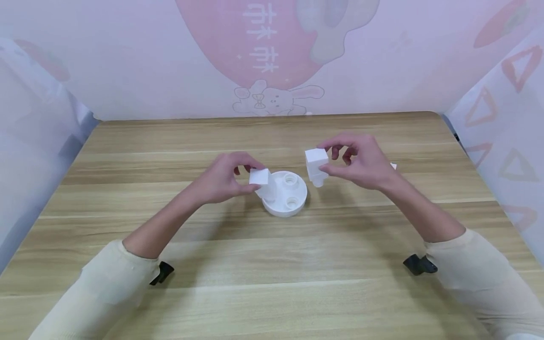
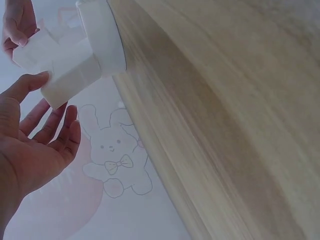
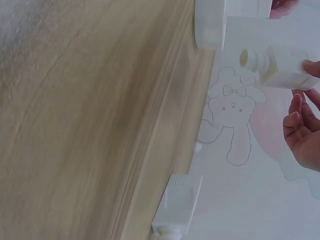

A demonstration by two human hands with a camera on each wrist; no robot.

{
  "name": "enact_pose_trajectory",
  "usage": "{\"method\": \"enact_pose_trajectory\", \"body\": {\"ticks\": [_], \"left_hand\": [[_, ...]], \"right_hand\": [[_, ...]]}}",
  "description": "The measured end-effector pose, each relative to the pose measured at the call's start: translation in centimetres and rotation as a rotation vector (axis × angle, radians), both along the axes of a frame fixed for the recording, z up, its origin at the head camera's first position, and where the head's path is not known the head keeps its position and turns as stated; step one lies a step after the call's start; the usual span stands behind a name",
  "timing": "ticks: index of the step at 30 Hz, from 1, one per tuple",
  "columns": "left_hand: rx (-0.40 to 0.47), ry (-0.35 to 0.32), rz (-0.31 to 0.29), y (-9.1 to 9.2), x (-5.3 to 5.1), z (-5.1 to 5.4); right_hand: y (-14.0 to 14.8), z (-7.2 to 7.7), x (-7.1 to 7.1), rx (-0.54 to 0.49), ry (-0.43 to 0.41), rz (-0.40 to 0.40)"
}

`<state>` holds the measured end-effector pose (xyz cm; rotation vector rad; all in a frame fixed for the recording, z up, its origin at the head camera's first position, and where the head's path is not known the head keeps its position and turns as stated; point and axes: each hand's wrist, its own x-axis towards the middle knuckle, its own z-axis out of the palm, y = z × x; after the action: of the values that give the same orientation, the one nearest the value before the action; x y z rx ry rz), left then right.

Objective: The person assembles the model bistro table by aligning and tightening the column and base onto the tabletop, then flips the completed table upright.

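Observation:
A round white base (image 1: 285,210) with ring-shaped sockets lies mid-table. On its left side a square white bottle (image 1: 259,176) stands bottom up. My left hand (image 1: 222,178) pinches that bottle near its raised end between thumb and fingers. To the right of the base, my right hand (image 1: 357,159) holds a second square white bottle (image 1: 316,163) in the air, its neck pointing down. The right wrist view shows the open mouth of this bottle (image 3: 287,67), apart from the base (image 3: 210,25). Two sockets on the base's right show no bottle.
Another white bottle (image 3: 177,205) is on the table to the right; in the head view my right wrist mostly hides it. The wooden table (image 1: 272,293) runs back to a pale printed backdrop (image 1: 148,61). Black pieces (image 1: 420,265) show at both sleeve cuffs.

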<state>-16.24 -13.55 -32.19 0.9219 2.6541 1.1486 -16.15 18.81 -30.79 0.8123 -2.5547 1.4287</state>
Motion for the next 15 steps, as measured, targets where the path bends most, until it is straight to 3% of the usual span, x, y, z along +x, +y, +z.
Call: {"method": "enact_pose_trajectory", "body": {"ticks": [15], "left_hand": [[-0.027,-0.020,0.039,0.4,0.1,0.3]], "right_hand": [[-2.0,-1.0,0.2,-0.058,-0.065,0.063]]}}
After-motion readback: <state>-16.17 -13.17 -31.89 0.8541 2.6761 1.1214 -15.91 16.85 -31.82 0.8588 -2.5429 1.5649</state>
